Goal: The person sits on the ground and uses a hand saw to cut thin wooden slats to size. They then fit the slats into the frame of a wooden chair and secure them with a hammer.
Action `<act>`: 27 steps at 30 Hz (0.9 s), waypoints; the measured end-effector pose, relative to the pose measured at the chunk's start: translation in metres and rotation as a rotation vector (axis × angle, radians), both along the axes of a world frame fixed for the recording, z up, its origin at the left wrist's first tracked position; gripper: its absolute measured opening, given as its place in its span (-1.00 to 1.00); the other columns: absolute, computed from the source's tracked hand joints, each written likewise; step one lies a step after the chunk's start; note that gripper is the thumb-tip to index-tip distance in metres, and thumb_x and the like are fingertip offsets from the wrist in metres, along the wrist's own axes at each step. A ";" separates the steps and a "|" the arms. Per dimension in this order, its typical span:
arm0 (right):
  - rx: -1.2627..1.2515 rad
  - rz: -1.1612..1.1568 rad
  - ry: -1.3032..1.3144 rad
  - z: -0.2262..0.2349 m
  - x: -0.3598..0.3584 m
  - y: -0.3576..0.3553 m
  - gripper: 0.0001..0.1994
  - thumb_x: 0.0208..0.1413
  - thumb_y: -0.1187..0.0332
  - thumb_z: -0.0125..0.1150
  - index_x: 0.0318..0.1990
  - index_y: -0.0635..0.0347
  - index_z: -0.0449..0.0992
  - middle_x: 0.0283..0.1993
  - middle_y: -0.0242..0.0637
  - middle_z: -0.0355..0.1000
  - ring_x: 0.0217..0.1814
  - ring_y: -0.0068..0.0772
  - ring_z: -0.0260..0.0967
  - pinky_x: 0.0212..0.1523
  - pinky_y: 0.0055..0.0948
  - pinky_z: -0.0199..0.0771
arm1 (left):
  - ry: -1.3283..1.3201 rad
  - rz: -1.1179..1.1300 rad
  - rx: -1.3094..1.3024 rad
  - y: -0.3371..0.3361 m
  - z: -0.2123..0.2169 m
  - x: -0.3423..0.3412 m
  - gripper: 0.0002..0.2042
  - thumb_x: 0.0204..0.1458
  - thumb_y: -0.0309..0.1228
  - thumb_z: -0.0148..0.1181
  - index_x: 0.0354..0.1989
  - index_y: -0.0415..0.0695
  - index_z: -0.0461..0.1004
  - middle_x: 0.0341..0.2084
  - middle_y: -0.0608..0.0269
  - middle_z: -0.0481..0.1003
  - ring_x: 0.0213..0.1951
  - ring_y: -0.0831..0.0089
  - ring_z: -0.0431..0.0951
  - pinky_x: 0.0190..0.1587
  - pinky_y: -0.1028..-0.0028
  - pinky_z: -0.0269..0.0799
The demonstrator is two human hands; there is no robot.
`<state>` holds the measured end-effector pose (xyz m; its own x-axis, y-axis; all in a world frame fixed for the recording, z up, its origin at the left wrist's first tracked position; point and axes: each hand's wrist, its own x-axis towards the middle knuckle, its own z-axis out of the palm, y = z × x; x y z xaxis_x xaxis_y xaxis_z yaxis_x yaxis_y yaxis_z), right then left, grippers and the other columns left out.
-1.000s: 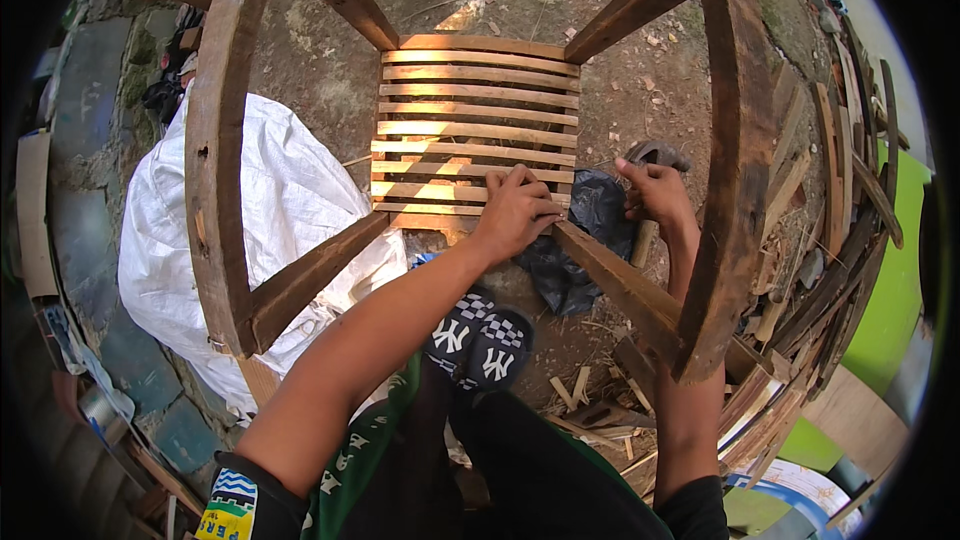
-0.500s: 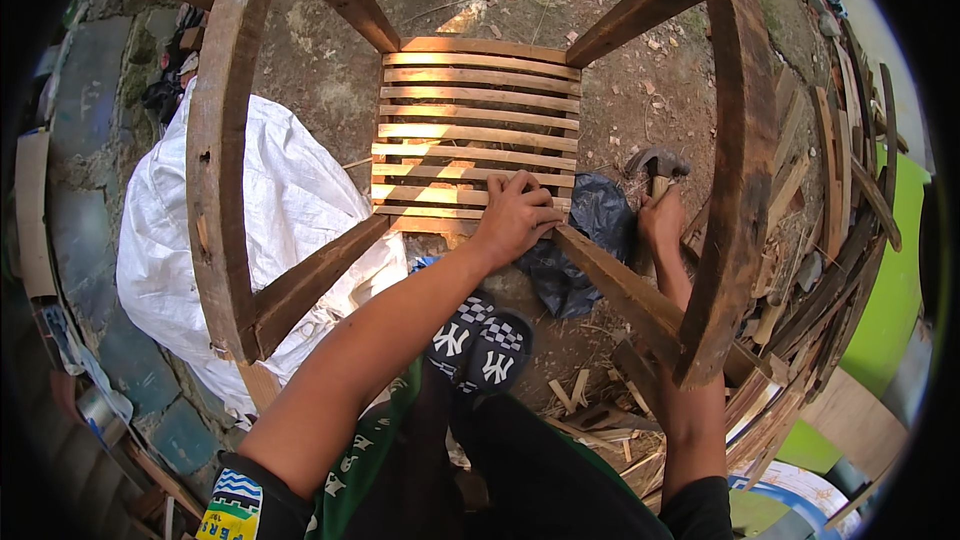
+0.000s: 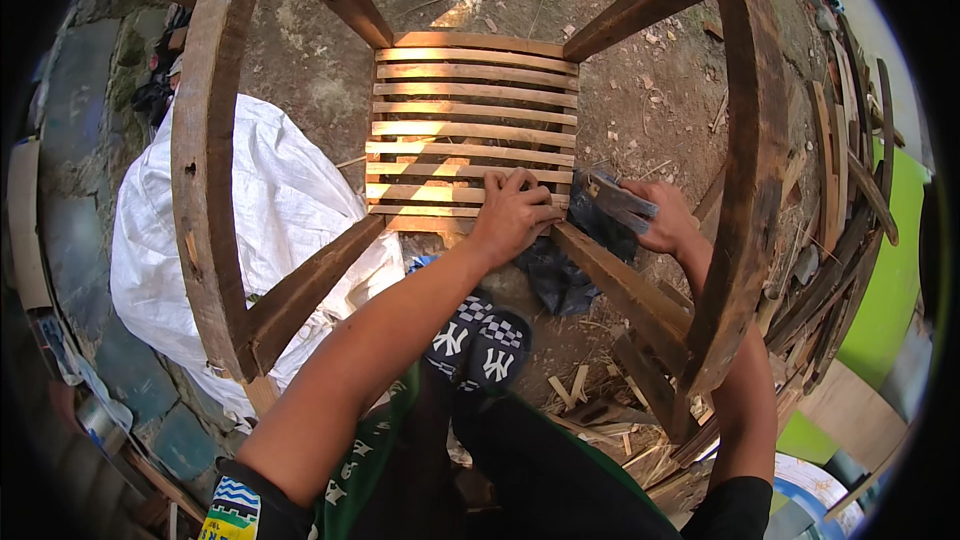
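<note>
At the near edge of the slatted seat [image 3: 470, 125] our left hand [image 3: 512, 215] presses flat, open; our right hand [image 3: 668, 225] grips a sanding block [image 3: 620, 200] at its right corner. Steady strokes along the grain seem best.

Curved side frames [image 3: 205, 160] flank the slatted panel [image 3: 470, 125]; open gaps lie between them.

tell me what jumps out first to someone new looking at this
A slatted wooden chair frame fills the middle, its curved dark arms arching to either side. The left hand presses on the near slats, while the right hand holds a small grey block beside them. A white woven sack lies left.
</note>
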<state>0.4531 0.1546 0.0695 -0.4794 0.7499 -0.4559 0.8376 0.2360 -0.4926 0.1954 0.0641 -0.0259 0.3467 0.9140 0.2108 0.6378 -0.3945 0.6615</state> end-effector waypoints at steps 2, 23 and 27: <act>0.024 0.042 0.018 -0.007 0.002 -0.001 -0.79 -0.10 0.30 0.31 -0.33 0.21 0.55 -0.45 0.09 0.49 -0.29 0.32 0.47 -0.31 0.03 0.45 | 0.006 -0.008 -0.001 0.001 0.000 -0.001 -0.83 -0.10 -0.25 0.50 -0.28 0.21 0.77 -0.33 0.65 0.53 0.00 0.37 0.43 0.00 0.05 0.12; 0.057 0.374 -0.062 -0.014 0.004 0.002 -0.72 -0.38 0.30 0.40 -0.43 0.08 0.46 -0.55 -0.06 0.43 -0.38 0.25 0.45 -0.38 0.05 0.41 | 0.050 -0.029 -0.019 0.001 0.000 -0.002 -0.84 -0.12 -0.32 0.49 -0.31 0.14 0.71 -0.30 0.61 0.52 0.04 0.33 0.43 0.00 0.01 0.13; 0.103 0.252 0.198 -0.033 0.017 -0.005 -0.72 -0.37 0.32 0.40 -0.44 0.10 0.46 -0.55 -0.04 0.44 -0.37 0.26 0.44 -0.37 0.05 0.41 | 0.068 -0.049 -0.020 0.002 0.001 -0.001 -0.84 -0.11 -0.31 0.49 -0.30 0.16 0.71 -0.30 0.60 0.52 0.04 0.32 0.42 0.00 0.00 0.13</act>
<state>0.4697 0.1491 0.0369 -0.7276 0.6337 -0.2628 0.6366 0.4811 -0.6027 0.1944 0.0665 -0.0253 0.4043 0.8992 0.1671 0.6617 -0.4137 0.6253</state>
